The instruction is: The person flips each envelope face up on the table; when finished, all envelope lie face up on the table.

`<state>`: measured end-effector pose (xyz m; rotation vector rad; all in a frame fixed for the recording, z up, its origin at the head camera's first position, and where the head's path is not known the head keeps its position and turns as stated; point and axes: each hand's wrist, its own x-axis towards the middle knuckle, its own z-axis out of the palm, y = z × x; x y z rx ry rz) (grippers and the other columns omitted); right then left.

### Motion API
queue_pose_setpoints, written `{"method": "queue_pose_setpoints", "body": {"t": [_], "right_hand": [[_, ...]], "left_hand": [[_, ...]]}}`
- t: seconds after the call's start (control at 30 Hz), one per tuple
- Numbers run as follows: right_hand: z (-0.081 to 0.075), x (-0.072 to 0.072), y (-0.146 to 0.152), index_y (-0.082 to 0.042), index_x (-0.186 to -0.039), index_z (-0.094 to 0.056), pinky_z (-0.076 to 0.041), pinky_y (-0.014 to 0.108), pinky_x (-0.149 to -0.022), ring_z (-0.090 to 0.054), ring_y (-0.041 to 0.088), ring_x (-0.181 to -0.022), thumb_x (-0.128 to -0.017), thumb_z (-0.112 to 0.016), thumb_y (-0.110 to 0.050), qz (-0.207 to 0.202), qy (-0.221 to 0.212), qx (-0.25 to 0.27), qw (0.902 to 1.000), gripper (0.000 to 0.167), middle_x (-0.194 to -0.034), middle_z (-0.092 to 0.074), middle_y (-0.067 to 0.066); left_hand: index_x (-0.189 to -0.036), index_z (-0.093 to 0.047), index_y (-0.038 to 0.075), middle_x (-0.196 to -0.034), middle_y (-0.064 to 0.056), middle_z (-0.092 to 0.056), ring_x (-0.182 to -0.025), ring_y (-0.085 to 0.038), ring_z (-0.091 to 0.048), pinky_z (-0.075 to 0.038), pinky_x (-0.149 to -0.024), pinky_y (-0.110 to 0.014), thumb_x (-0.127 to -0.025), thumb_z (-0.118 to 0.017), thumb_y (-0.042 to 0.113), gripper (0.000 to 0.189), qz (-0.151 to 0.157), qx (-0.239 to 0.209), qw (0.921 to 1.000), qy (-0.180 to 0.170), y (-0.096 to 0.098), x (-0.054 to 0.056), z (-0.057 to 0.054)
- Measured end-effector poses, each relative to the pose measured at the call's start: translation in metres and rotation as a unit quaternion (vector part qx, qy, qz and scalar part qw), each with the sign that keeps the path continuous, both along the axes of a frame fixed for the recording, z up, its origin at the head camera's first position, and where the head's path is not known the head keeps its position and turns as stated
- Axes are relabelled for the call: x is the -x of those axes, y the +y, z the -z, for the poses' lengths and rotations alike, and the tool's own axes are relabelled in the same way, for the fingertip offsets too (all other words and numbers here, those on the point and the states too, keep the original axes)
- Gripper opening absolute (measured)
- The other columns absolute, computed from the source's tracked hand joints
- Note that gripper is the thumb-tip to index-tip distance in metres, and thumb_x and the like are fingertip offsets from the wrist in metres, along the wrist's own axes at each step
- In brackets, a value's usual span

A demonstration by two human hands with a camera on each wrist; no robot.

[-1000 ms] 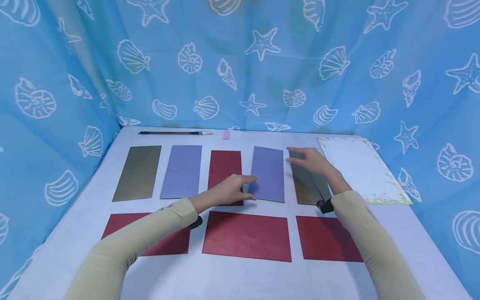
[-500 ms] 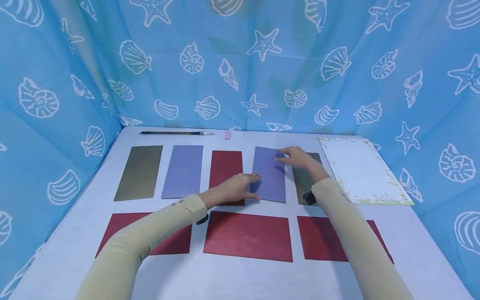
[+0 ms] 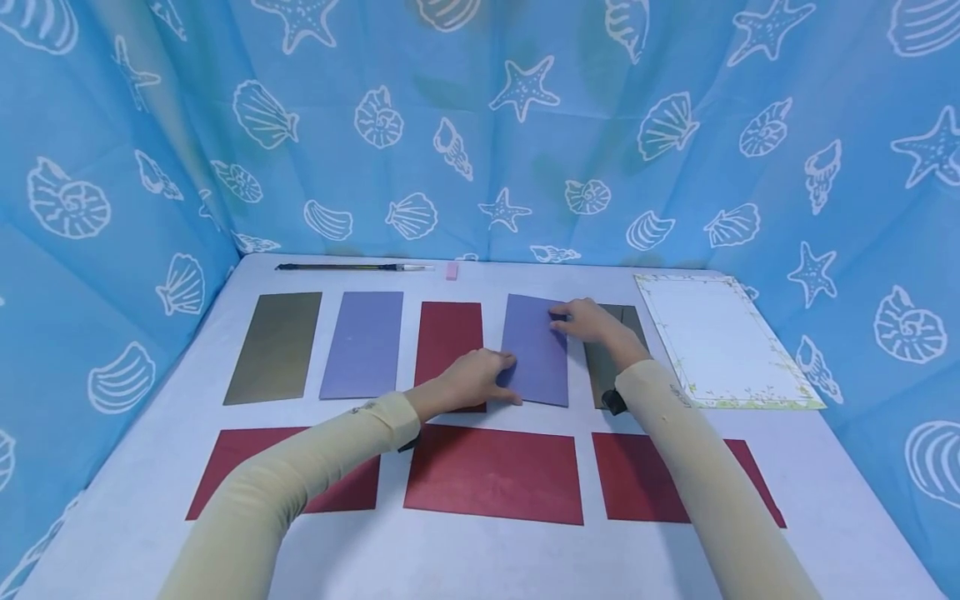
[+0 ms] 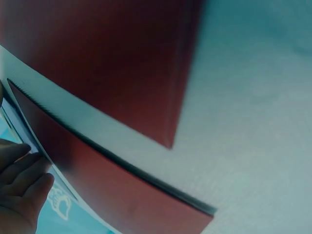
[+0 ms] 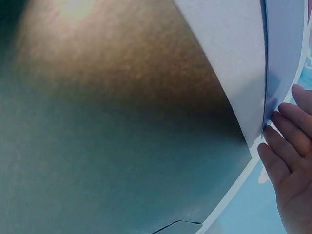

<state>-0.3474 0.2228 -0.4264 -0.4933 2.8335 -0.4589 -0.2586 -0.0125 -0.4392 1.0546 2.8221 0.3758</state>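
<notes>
Left hand (image 3: 474, 379) and right hand (image 3: 591, 321), fingers extended, gripping nothing, flank the purple card (image 3: 538, 350), which probably warrants light, even edge pressure.

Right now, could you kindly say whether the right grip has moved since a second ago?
Yes, leftward: in the head view, the right grip went from beside the right-hand purple sheet to overlapping it.

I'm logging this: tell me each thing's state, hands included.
Right purple card: lying slightly askew
Left hand: relaxed, at that card's left edge
Right hand: outstretched, at that card's right edge
Left purple card: flat
Left bronze card: flat
Right bronze card: flat, partly hidden
Far red card: flat, partly hidden
Near red cards: flat, outer two partly hidden
Paintbrush: lying sideways
Pink block: untouched
Bordered sheet: flat, blank inside
Curtain: hanging
</notes>
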Motion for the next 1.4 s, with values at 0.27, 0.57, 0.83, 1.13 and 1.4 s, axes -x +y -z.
{"method": "queue_pose_setpoints", "body": {"t": [0.27,0.57,0.83,1.13,1.4], "right_hand": [[-0.003,-0.003,0.0,0.002,-0.137,-0.051,-0.045,0.041,-0.083,-0.057,0.033,-0.101,-0.098,-0.055,-0.018,-0.009,0.004,0.007,0.9999,0.043,-0.134,-0.053,0.023],[0.0,-0.001,0.015,-0.002,-0.14,-0.049,-0.043,0.048,-0.096,-0.054,0.037,-0.116,-0.101,-0.047,-0.016,0.022,-0.006,0.088,0.9958,0.041,-0.135,-0.053,0.021],[0.001,0.002,0.027,0.0,-0.146,-0.038,-0.036,0.053,-0.104,-0.04,0.041,-0.131,-0.103,-0.041,-0.014,0.089,0.006,0.152,0.9844,0.045,-0.144,-0.042,0.025],[-0.003,0.005,0.021,0.003,-0.148,-0.031,-0.033,0.047,-0.108,-0.037,0.037,-0.135,-0.101,-0.039,-0.005,0.068,-0.018,0.263,0.9622,0.048,-0.148,-0.037,0.024],[-0.014,0.004,0.011,-0.001,-0.146,-0.039,-0.032,0.046,-0.108,-0.039,0.034,-0.134,-0.102,-0.048,-0.015,0.105,-0.015,0.333,0.9369,0.047,-0.145,-0.043,0.02]], "left_hand": [[-0.097,-0.072,0.007,-0.069,0.0,-0.063,-0.058,-0.007,-0.049,-0.038,-0.051,-0.017,-0.085,-0.07,0.047,0.042,0.036,0.038,0.9974,0.05,0.0,-0.001,-0.001],[-0.089,-0.069,0.009,-0.056,0.004,-0.049,-0.051,-0.005,-0.04,-0.031,-0.045,-0.016,-0.093,-0.063,0.04,0.032,0.064,0.056,0.993,0.082,0.0,-0.006,-0.003],[-0.122,-0.063,0.002,-0.065,-0.001,-0.061,-0.049,-0.003,-0.049,-0.038,-0.047,-0.011,-0.097,-0.058,0.032,0.039,0.067,0.026,0.9929,0.094,-0.004,-0.014,-0.001],[-0.13,-0.059,-0.001,-0.093,-0.013,-0.072,-0.053,-0.005,-0.054,-0.037,-0.049,-0.011,-0.099,-0.056,0.028,0.043,0.086,0.008,0.9889,0.121,-0.007,-0.02,0.002],[-0.135,-0.053,-0.002,-0.082,-0.011,-0.07,-0.045,-0.004,-0.046,-0.035,-0.046,-0.01,-0.098,-0.057,0.02,0.044,0.09,0.004,0.9893,0.115,-0.007,-0.026,-0.003]]}}
